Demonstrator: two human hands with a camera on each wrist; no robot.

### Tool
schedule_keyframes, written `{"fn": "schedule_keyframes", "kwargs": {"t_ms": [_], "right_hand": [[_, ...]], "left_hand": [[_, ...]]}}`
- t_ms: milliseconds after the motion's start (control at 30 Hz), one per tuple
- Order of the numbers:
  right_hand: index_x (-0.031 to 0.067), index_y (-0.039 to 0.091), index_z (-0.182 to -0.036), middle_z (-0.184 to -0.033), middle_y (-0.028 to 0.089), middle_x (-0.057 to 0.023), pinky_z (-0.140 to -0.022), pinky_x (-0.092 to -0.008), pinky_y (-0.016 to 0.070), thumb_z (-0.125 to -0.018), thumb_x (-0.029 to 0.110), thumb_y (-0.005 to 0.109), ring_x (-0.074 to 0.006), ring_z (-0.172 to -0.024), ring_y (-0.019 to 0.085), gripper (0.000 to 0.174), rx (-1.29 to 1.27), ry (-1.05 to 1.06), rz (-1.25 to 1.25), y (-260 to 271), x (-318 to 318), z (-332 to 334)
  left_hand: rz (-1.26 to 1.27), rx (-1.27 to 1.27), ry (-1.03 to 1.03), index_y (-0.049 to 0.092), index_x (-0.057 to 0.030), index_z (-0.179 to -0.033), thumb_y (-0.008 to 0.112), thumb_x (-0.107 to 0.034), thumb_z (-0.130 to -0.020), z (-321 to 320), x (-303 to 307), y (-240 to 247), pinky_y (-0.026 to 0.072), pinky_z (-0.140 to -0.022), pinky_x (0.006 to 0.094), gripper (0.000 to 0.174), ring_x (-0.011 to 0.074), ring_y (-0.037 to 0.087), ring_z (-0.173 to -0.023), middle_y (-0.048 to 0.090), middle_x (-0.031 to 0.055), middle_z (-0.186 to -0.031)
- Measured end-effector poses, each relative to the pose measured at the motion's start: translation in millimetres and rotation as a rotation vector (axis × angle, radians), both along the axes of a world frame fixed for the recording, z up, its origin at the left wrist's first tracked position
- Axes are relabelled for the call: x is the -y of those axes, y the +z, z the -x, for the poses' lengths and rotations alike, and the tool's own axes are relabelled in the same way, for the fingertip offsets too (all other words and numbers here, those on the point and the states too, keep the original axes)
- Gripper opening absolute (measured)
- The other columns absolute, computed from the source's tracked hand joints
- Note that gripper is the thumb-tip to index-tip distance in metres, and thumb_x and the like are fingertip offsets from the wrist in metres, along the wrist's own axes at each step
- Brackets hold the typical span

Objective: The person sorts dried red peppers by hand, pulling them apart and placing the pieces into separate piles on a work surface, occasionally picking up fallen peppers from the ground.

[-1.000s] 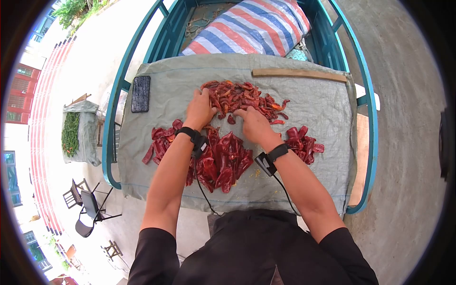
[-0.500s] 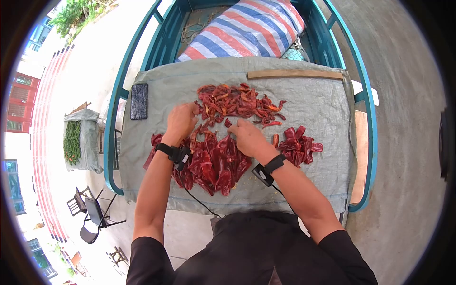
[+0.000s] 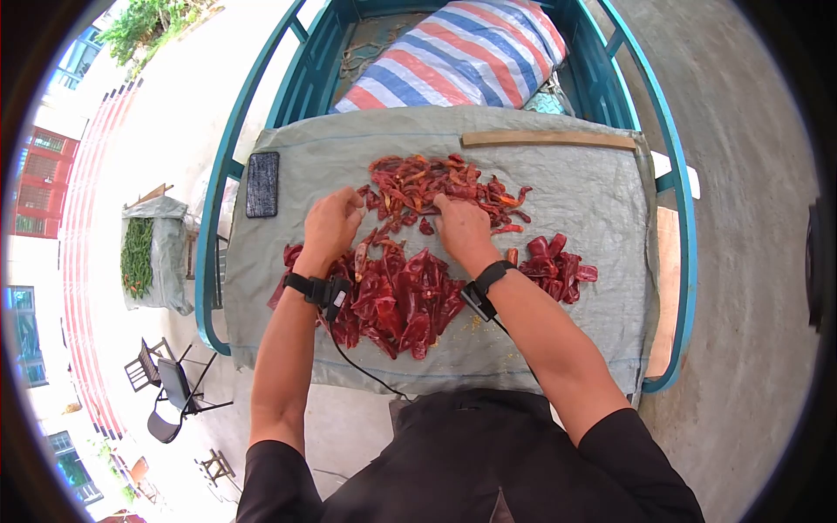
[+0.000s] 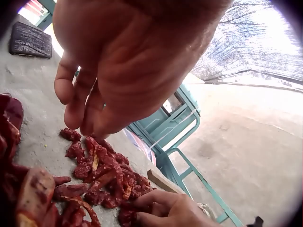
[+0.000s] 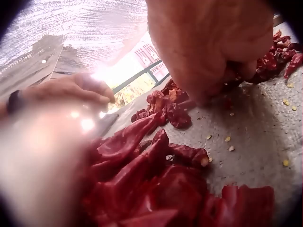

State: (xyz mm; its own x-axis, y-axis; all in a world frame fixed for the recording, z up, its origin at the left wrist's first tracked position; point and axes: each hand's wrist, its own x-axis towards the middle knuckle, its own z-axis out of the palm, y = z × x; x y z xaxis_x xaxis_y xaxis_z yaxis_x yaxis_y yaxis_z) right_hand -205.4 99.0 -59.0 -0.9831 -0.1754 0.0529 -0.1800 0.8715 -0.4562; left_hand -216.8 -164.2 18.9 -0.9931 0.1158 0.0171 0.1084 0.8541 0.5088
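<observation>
Dried, shrivelled red chili peppers [image 3: 427,183] lie in a loose pile in the middle of a grey-green woven sheet. My left hand [image 3: 333,225] hovers by the pile's left edge, its relaxed fingers [image 4: 73,113] pointing down with nothing held between them. At the pile's front edge my right hand [image 3: 464,228] bends its fingers and thumb about a dark red dried pepper [image 4: 127,215], mostly hidden by the hand in the right wrist view. Nearer my body is a heap of larger, glossy red peppers [image 3: 397,301]. A smaller heap of red peppers [image 3: 558,270] sits to the right.
The woven sheet [image 3: 610,340] covers a platform inside a teal cart frame [image 3: 671,183]. A wooden strip [image 3: 549,140] and a dark phone-like slab [image 3: 261,185] lie on it. Behind is a striped sack [image 3: 462,57]. Pale seeds [image 5: 227,139] dot the sheet.
My left hand has drawn left and back from the dried pile. The right hand first shifted toward me, then forward again to the pile's front edge.
</observation>
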Motion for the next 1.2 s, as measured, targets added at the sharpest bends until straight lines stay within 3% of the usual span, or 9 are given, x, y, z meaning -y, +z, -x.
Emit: {"fn": "schedule_keyframes", "kwargs": {"t_ms": [200, 300, 400, 500, 533, 633, 767, 867, 1200], "right_hand": [[0.0106, 0.075, -0.105, -0.087, 0.075, -0.0208, -0.078, -0.0554, 0.0576, -0.093, 0.015, 0.07, -0.0413, -0.09, 0.074, 0.014, -0.016, 0.007, 0.111, 2, -13, -4], [0.0068, 0.074, -0.101, -0.087, 0.077, -0.015, -0.071, -0.0481, 0.0578, -0.095, 0.016, 0.072, -0.0327, -0.082, 0.076, 0.012, 0.011, -0.017, 0.307, 12, -29, -16], [0.002, 0.072, -0.101, -0.079, 0.074, -0.0061, -0.062, -0.038, 0.0531, -0.096, 0.015, 0.075, -0.0177, -0.069, 0.07, 0.014, 0.299, -0.074, 0.937, 12, -41, -21], [0.0049, 0.07, -0.101, -0.081, 0.063, 0.0037, -0.057, -0.0264, 0.0453, -0.101, 0.017, 0.076, -0.0051, -0.069, 0.056, 0.014, 0.584, -0.294, 1.22, 35, -71, -34], [0.0066, 0.07, -0.105, -0.077, 0.059, 0.004, -0.055, -0.0263, 0.0427, -0.102, 0.014, 0.074, -0.0054, -0.064, 0.052, 0.009, 0.627, -0.295, 1.263, 40, -81, -38], [0.0048, 0.071, -0.101, -0.079, 0.06, 0.0046, -0.056, -0.027, 0.0459, -0.101, 0.013, 0.073, -0.0065, -0.065, 0.054, 0.009, 0.661, -0.214, 0.923, 46, -113, -53], [0.0001, 0.073, -0.1, -0.076, 0.07, -0.0102, -0.066, -0.0391, 0.0536, -0.092, 0.012, 0.074, -0.024, -0.066, 0.067, 0.014, 0.413, 0.116, 0.267, 73, -142, -84], [0.0013, 0.073, -0.104, -0.078, 0.071, -0.0161, -0.068, -0.0421, 0.0537, -0.09, 0.013, 0.075, -0.0296, -0.069, 0.069, 0.018, 0.427, 0.031, 0.151, 99, -145, -100], [0.0011, 0.068, -0.113, -0.085, 0.072, -0.0186, -0.075, -0.0462, 0.0559, -0.093, 0.013, 0.076, -0.0378, -0.08, 0.072, 0.025, 0.432, 0.039, 0.445, 93, -134, -150]], "left_hand": [[-0.001, 0.041, 0.068, 0.074, -0.0059, -0.106, 0.075, -0.016, -0.09, -3, 13, -5, 0.0563, -0.085, 0.0483, 0.019, 0.0371, 0.074, -0.096, 0.078, 0.0135, -0.095], [0.006, 0.037, 0.094, 0.074, -0.0053, -0.108, 0.075, -0.015, -0.09, -2, 17, -6, 0.0563, -0.086, 0.0483, 0.021, 0.0372, 0.074, -0.097, 0.078, 0.0139, -0.097], [-0.006, 0.054, 0.081, 0.074, -0.0053, -0.111, 0.076, -0.014, -0.09, 1, 20, -9, 0.0564, -0.087, 0.0482, 0.023, 0.0372, 0.074, -0.098, 0.078, 0.0144, -0.1], [0.017, 0.107, 0.022, 0.074, -0.0058, -0.112, 0.077, -0.014, -0.09, 3, 21, -15, 0.0565, -0.09, 0.0483, 0.024, 0.0371, 0.073, -0.102, 0.078, 0.0141, -0.103], [0.051, 0.114, -0.025, 0.074, -0.0063, -0.112, 0.077, -0.014, -0.089, 3, 20, -16, 0.0565, -0.091, 0.0486, 0.024, 0.0372, 0.073, -0.104, 0.078, 0.0138, -0.105], [0.15, 0.135, -0.129, 0.075, -0.0076, -0.112, 0.077, -0.015, -0.088, 3, 15, -18, 0.0564, -0.094, 0.0494, 0.026, 0.0376, 0.072, -0.108, 0.078, 0.0132, -0.108], [0.273, 0.172, -0.194, 0.076, -0.01, -0.113, 0.078, -0.016, -0.085, 9, 12, -27, 0.0566, -0.095, 0.0502, 0.029, 0.0382, 0.072, -0.111, 0.078, 0.0131, -0.109], [0.342, 0.238, -0.201, 0.076, -0.011, -0.113, 0.081, -0.02, -0.083, 18, 8, -32, 0.0573, -0.093, 0.0508, 0.032, 0.0384, 0.073, -0.111, 0.079, 0.0137, -0.11], [0.395, 0.358, -0.253, 0.074, -0.0117, -0.111, 0.089, -0.035, -0.082, 16, -17, -19, 0.0569, -0.087, 0.0532, 0.04, 0.0396, 0.073, -0.107, 0.079, 0.0141, -0.107]]}}
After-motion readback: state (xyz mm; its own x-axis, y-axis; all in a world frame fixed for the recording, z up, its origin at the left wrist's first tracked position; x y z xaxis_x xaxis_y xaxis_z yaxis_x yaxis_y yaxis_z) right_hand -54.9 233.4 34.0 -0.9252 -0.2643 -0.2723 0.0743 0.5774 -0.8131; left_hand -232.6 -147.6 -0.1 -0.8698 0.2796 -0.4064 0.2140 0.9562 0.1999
